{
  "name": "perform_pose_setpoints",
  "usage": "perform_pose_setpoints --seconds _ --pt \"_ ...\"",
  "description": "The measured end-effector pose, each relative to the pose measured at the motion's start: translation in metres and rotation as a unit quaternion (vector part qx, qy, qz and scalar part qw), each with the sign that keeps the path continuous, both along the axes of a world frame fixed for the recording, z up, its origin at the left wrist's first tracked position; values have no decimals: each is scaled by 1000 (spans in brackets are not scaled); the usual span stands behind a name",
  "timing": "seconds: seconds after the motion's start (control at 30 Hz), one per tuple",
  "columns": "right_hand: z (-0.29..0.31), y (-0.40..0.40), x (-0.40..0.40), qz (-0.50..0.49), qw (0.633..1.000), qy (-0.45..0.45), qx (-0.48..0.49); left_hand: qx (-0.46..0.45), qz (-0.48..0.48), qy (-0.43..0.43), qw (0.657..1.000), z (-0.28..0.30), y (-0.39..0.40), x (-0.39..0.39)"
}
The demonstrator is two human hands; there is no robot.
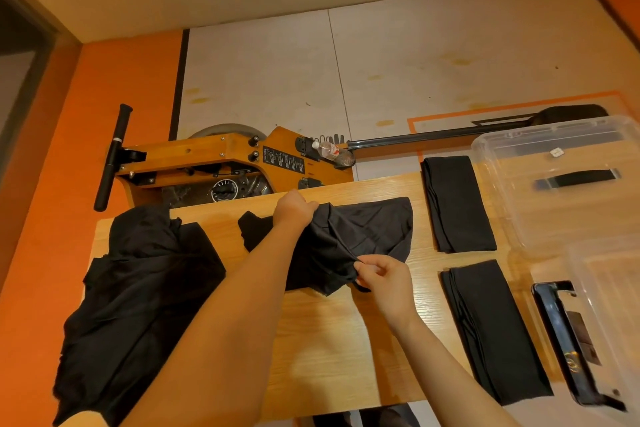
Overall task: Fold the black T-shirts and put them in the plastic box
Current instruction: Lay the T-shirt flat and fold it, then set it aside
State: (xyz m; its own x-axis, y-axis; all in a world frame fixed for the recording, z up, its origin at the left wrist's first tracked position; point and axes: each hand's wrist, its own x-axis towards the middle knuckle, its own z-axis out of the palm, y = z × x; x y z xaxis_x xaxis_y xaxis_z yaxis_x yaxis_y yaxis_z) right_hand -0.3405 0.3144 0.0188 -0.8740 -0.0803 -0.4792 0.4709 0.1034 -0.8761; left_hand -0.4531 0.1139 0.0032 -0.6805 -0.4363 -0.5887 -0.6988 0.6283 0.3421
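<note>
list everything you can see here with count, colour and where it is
folded T-shirts: 2, black, right part of the table, one behind the other
T-shirt being folded: 1, black, table centre, held by both hands
unfolded T-shirt pile: count unclear, black, draped over the table's left end
table: 1, light wood
plastic box: 1, clear, far right on the table
rowing machine: 1, orange wood and black, behind the table
water bottle: 1, clear, on the rowing machine
left hand: 1, gripping the shirt's far edge
right hand: 1, pinching the shirt's near edge
</note>
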Motion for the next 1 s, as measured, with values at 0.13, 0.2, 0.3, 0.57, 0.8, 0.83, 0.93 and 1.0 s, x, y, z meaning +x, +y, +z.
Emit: perform_pose_setpoints --seconds 0.13,0.2,0.3,0.57,0.8,0.83,0.93,1.0 --pt "-7 5 2 3 1000 -1 11 -20 -12 -19 1000 -8 6 0" --pt "-8 8 2 3 1000 3 17 -17 -24 -21 999 -7 6 -2" --pt "-9 12 1 -15 1000 3 20 12 -36 -6 999 -2 2 -4" --pt "-5 21 0 -61 998 4 25 96 -114 81 986 21 -22 8" --pt "2 28 1 -66 997 26 33 141 -215 60 964 48 -33 21" --pt "3 29 0 -69 996 35 43 132 -221 61 964 52 -34 23" --pt "6 33 -5 -66 993 65 67 117 -210 91 966 64 -35 31" --pt "14 36 -9 -57 991 94 81 114 -191 107 969 72 -37 35"
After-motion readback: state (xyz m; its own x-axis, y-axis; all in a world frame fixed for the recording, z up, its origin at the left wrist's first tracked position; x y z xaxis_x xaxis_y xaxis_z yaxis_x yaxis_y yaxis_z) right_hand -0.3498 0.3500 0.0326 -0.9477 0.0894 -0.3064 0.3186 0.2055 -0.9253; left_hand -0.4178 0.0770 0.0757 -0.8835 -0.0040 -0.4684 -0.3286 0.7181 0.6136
